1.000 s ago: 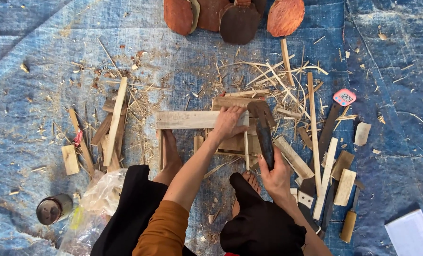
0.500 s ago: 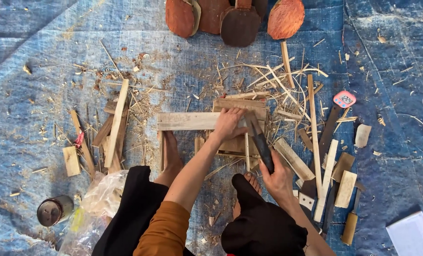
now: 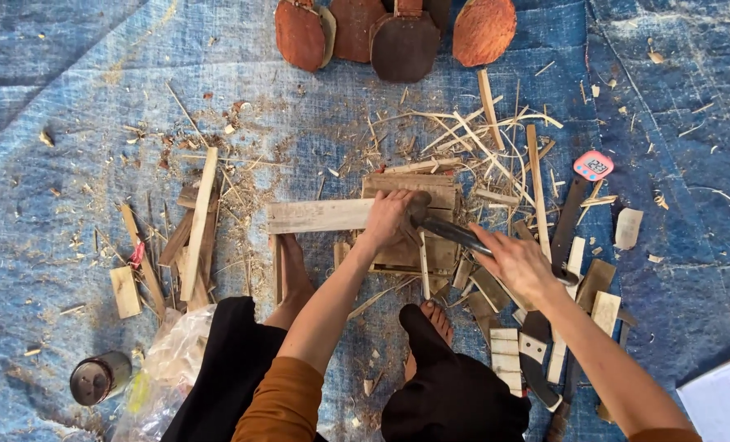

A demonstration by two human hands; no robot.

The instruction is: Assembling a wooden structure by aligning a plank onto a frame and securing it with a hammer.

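On the blue tarp (image 3: 94, 98), seen from the head camera, the person sits with both bare feet forward and works over a small pile of wood. The left hand (image 3: 387, 219) presses down on a long pale plank (image 3: 320, 215). Its grip is closed over the right end of the plank, just where the plank lies on a wooden block (image 3: 418, 190). The plank has its long axis from left to right, and its free end points to the left, away from both hands.

The right hand (image 3: 519, 263) is clenched around the handle of a dark hammer (image 3: 451, 232). The hammer lies on a slant: the handle goes down and to the right into the grip, and the head points up and to the left, just beside the left hand's fingers and over the block. So the plank lies to the left of the right hand, and the left hand is the nearer one to it, already touching it.

Around this place are many wood strips and shavings (image 3: 496, 139). Flat brown paddle-shaped pieces (image 3: 404, 45) lie at the top edge. A small pink timer (image 3: 593, 165) is to the right, a tin can (image 3: 99, 377) at the lower left, near a clear plastic bag (image 3: 168, 368).
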